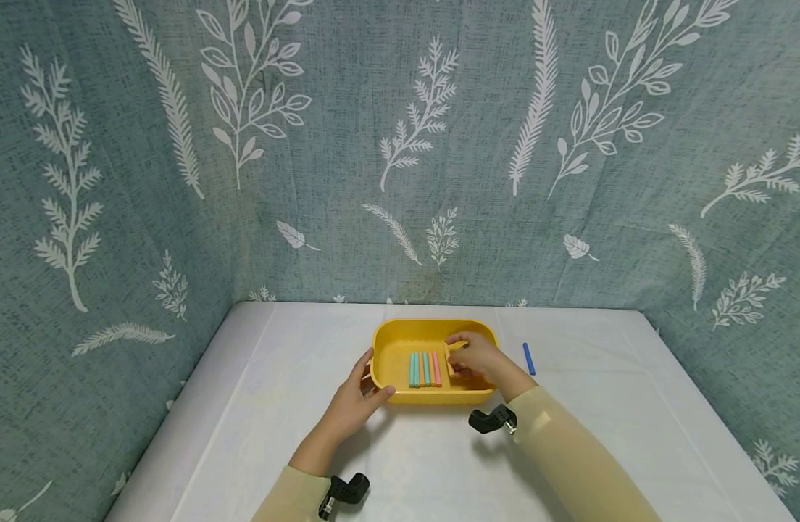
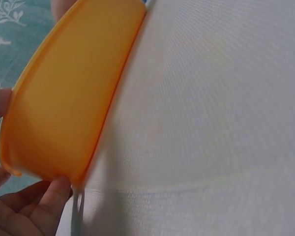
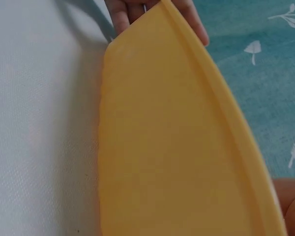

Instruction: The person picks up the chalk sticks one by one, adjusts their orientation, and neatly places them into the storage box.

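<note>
A yellow plastic tray [image 1: 400,397] stands on the white table with a row of several chalk sticks [image 1: 426,370] in teal, orange and pink lying side by side in it. My left hand [image 1: 351,406] holds the tray at its front left corner, thumb at the front rim and fingers along the left end. Reaching over the right side, my right hand [image 1: 475,357] is inside the tray and pinches a yellow-orange chalk stick [image 1: 448,360] just right of the row. In the right wrist view the tray wall [image 3: 172,128] hides most of that hand.
A blue stick [image 1: 529,359] lies on the white tablecloth [image 1: 276,370] to the right of the tray. Behind the table hangs a green-blue curtain [image 1: 348,145] with white leaf prints. Each sleeve carries a black wrist camera mount [image 1: 493,419].
</note>
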{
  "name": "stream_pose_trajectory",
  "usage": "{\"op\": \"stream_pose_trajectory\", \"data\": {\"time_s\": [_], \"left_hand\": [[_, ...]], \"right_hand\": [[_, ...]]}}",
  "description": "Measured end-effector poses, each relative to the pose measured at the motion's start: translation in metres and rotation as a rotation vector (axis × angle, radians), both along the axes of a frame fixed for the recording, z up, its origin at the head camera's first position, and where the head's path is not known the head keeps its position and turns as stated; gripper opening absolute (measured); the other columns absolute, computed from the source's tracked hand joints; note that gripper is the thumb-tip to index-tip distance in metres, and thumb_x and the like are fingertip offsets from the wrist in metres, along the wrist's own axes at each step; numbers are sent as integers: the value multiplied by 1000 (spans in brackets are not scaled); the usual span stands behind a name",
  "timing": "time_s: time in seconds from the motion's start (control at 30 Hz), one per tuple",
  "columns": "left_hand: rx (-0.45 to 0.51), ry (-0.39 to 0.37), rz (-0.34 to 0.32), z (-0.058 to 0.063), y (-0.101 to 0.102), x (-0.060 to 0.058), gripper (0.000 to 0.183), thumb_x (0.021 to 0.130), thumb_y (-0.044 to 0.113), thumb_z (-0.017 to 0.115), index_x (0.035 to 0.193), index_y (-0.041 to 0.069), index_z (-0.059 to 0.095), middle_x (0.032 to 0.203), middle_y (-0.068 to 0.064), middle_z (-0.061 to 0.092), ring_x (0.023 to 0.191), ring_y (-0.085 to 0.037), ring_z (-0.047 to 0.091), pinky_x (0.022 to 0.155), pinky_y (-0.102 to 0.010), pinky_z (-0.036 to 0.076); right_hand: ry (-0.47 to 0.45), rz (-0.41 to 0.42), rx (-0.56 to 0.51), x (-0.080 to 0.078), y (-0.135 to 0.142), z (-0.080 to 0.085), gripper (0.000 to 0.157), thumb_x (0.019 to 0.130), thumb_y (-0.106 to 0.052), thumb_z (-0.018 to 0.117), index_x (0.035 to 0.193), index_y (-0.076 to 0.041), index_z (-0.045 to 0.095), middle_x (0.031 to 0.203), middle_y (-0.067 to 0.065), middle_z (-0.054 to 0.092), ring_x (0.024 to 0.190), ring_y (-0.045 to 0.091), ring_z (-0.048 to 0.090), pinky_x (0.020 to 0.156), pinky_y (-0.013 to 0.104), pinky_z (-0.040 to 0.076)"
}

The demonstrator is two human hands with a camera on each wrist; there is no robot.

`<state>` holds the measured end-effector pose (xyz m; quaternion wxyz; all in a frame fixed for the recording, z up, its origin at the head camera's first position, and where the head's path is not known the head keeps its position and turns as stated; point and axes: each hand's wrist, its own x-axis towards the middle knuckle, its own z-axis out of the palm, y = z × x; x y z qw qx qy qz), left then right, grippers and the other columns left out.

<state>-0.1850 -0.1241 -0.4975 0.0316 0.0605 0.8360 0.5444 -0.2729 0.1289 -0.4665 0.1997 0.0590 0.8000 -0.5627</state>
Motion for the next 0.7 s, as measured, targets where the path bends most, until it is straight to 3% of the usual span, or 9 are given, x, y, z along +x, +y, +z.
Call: {"op": "stream_pose_trajectory", "data": {"time_s": [0.33,0.7], "left_hand": [[2,4,1,-1,0,0,84,83,34,69,148,30,15,143,-13,36,124,-26,45,96,-35,44],[-1,3,-3,-1,0,0,84,83,34,68,147,32,14,143,-12,36,123,-26,46,96,-35,44]], "right_hand": [[52,33,92,0,-8,-6,39,80,0,64,119,-4,55,85,14,59,64,20,59,56,29,56],[44,42,180,1,-11,-9,40,80,-3,66,118,-7,56,83,12,61,61,20,59,53,28,54]]}}
